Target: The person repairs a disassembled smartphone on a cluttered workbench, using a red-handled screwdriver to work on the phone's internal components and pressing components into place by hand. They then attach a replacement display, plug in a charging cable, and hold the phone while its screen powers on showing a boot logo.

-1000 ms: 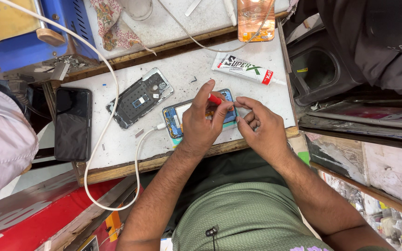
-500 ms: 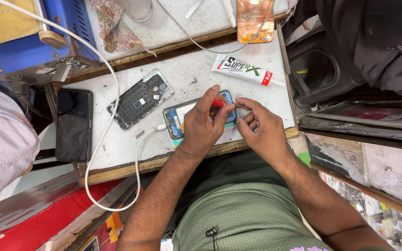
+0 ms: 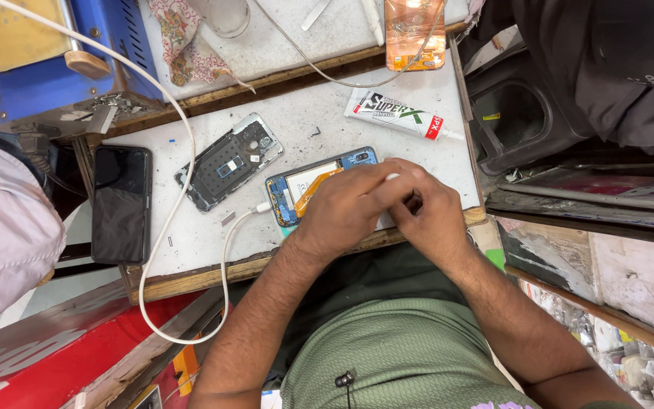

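Centrally on white worktop: opened blue phone, back off, cable plugged in, partly hidden under both hands. Left hand and right hand pressed together over its right end, fingers curled; contents of grip indiscernible. Alongside: detached back cover, glue tube.

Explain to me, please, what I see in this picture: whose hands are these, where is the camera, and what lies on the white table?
The camera sits on the person's head and looks down, so both arms are the person's own. The left hand and right hand meet over an opened phone with a blue frame; what the fingers pinch is hidden. On the white table lie a removed phone back cover, a glue tube and a white cable plugged into the phone. A black phone lies at the left edge.
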Available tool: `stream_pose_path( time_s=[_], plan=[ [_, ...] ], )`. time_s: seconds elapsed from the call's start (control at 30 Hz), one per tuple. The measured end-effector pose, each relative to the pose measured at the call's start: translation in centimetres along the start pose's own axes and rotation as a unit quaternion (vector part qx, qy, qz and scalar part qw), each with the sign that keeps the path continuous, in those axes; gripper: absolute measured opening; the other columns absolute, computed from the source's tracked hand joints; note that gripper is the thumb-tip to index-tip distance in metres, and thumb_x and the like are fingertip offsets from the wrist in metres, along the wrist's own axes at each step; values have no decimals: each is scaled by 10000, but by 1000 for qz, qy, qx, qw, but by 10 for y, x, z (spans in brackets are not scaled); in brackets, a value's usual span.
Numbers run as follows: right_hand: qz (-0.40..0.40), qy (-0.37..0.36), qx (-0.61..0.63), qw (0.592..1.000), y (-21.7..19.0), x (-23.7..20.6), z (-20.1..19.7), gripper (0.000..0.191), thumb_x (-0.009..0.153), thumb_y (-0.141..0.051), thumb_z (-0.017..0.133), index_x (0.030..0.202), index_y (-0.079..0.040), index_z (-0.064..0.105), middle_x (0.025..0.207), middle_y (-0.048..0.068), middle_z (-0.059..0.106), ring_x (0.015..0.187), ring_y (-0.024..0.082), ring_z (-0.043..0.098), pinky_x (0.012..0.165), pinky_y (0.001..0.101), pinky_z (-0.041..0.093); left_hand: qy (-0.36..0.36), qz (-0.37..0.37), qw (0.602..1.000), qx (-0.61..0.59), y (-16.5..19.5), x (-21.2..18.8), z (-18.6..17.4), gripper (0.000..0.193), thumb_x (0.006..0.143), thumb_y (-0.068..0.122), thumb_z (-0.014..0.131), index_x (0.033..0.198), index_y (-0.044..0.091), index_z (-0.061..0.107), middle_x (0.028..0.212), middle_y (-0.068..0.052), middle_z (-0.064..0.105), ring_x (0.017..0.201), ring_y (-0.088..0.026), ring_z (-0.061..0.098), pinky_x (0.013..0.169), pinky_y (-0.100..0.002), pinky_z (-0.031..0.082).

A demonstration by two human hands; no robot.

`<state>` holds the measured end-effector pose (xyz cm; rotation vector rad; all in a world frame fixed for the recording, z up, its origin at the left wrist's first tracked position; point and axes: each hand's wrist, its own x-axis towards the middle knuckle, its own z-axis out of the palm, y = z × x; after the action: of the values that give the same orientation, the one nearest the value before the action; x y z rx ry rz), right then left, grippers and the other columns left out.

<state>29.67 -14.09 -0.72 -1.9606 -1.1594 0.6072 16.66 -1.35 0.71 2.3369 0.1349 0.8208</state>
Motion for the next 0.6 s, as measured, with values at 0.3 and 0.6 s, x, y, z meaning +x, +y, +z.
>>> stream_pose_path(
  time_s=[0.3, 0.6],
  plan=[
    [16, 19, 17, 1000, 3, -4, -2, 537, 926, -34, 693, 1437, -66, 531, 833, 72, 723, 700, 122, 714, 660, 269, 599, -21, -13, 999, -47, 10, 14, -6, 548, 877, -54, 689, 1354, 196, 583, 1230, -79, 663, 1165, -305, 664, 984, -434, 566],
    [17, 23, 146, 989, 2, -7, -11, 583, 972, 61, 583, 1522, -78, 453, 979, 87, 749, 786, 73, 690, 719, 245, 578, 20, -17, 1000, 5, 23, 25, -16, 495, 828, 51, 697, 1292, 185, 585, 1155, -114, 651, 1141, -364, 623, 954, -491, 521]
  ],
)
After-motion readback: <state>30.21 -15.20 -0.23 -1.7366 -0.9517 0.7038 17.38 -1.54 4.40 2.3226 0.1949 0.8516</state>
